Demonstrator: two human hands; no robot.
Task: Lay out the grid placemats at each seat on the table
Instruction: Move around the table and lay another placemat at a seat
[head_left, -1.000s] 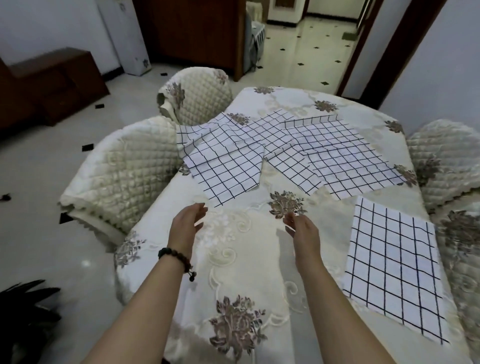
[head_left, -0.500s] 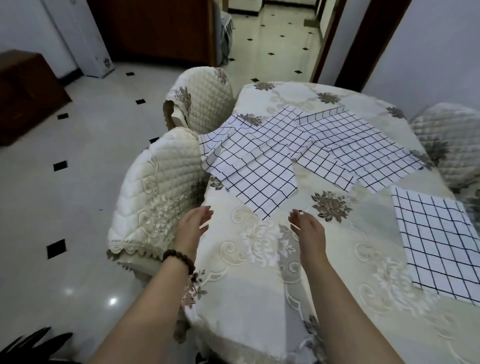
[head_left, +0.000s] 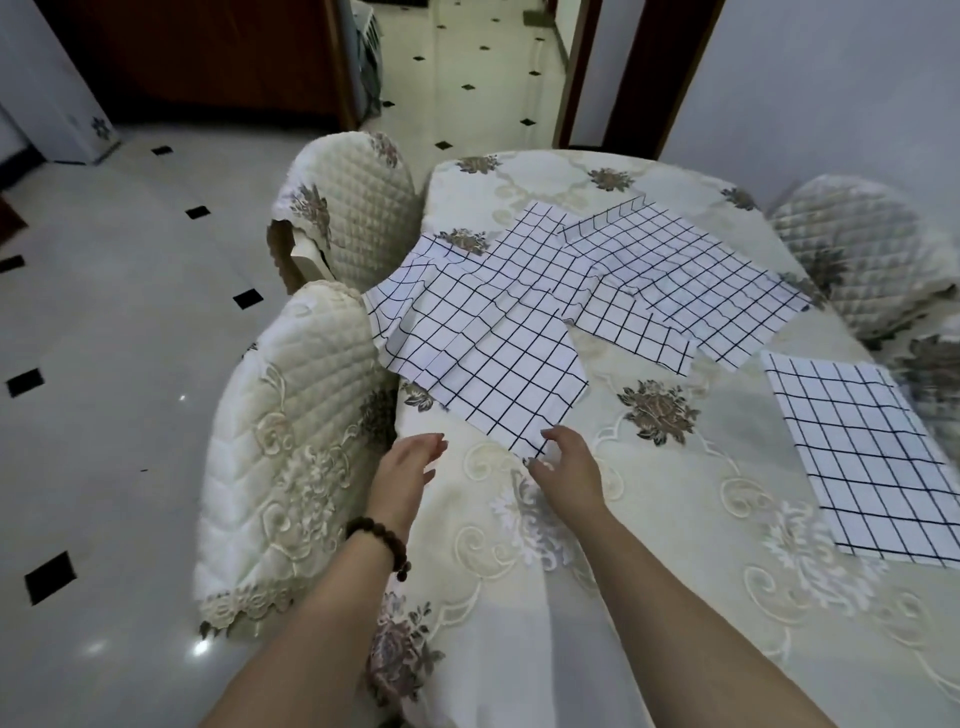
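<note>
Pickup step: right hand (head_left: 569, 475) touching corner of nearest mat (head_left: 498, 374) in pile, fingers uncurled; left hand (head_left: 405, 470) open alongside. Next: pinch corner, lift clear

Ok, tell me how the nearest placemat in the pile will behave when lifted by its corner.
Probably floppy: the placemat shows ripples and drapes over its neighbours. Likely light, being thin cloth. It may drag the overlapped mats along.

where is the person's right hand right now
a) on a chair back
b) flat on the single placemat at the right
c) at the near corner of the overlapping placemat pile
c: the right hand has its fingers at the near corner of the placemat pile.
</note>
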